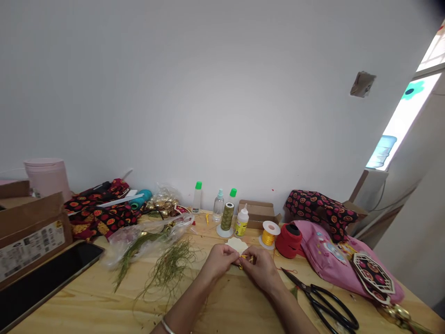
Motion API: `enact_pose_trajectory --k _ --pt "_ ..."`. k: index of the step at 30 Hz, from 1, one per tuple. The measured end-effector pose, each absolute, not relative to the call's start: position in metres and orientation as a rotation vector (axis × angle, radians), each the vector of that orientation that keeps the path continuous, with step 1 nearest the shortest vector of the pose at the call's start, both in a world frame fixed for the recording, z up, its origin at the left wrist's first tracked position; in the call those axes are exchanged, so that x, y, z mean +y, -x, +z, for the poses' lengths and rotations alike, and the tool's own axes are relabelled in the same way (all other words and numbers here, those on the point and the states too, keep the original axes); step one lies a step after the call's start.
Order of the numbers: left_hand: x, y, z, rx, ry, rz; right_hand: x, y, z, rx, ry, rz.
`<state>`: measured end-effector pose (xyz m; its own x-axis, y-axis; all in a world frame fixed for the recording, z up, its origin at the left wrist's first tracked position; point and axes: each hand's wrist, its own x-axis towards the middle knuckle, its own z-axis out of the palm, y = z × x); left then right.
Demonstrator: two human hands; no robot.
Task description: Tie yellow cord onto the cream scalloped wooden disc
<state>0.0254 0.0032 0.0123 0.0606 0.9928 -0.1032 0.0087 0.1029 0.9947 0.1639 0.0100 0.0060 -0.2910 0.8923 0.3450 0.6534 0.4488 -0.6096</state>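
Fingertips together, my left hand (pixel 219 260) and my right hand (pixel 260 268) meet low in the middle of the view. Both pinch a thin yellow cord (pixel 244 256), a short stretch of which shows between them. Just beyond the fingers is a cream scalloped piece (pixel 237 245), its lower part hidden by my hands. Something small and dark yellow peeks out under the fingertips, too small to make out. Behind my right hand stands a spool of yellow cord (pixel 269 235). Black-handled scissors (pixel 314 297) lie to the right of my right forearm.
Olive thread spool (pixel 227 217), glue bottle (pixel 241 222) and red thread cone (pixel 289 241) stand behind my hands. Loose green threads (pixel 174 264) and a plastic bag (pixel 118 243) lie left. A phone (pixel 52 283) and cardboard box (pixel 34 236) sit far left, a pink bag (pixel 323 255) right.
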Motion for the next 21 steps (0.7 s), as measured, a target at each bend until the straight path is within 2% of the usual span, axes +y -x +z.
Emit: enact_pose_trajectory --k 12,21 --pt "0.009 -0.026 0.002 1.103 -1.129 1.228 0.011 -0.162 0.003 -2.034 1.181 0.518" --pt "0.008 -0.027 0.004 1.007 -1.21 1.269 0.011 -0.162 0.011 -2.003 1.02 0.823"
